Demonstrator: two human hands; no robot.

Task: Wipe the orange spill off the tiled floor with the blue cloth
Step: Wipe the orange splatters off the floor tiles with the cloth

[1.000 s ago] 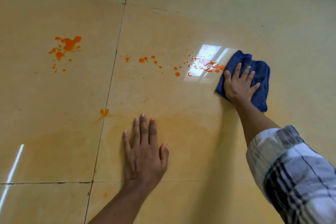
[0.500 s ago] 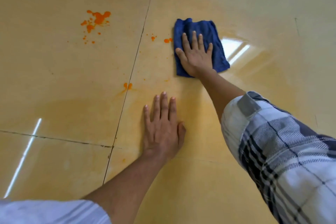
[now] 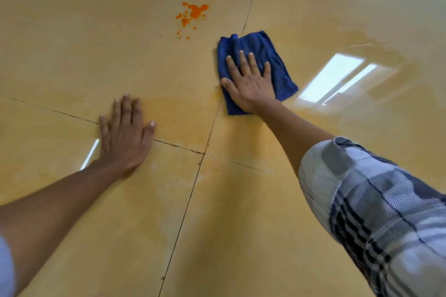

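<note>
A folded blue cloth (image 3: 259, 49) lies flat on the glossy yellow tiled floor (image 3: 72, 43), just right of a grout line. My right hand (image 3: 248, 82) presses palm-down on the cloth with fingers spread. A bright orange splatter (image 3: 191, 14) with small droplets sits on the tile up and left of the cloth, apart from it. My left hand (image 3: 125, 132) rests flat on the floor at lower left, holding nothing. A faint orange smear (image 3: 173, 108) tints the tiles between the two hands.
Dark grout lines cross at a joint (image 3: 204, 152) below the cloth. A bright window reflection (image 3: 335, 78) glares on the wet tile to the right. My plaid sleeve (image 3: 376, 212) fills the lower right.
My right hand has swept the cloth leftwards across the droplets by the window reflection and by the grout line, which are gone. My left hand now lies left of the grout line. The view has shifted.
</note>
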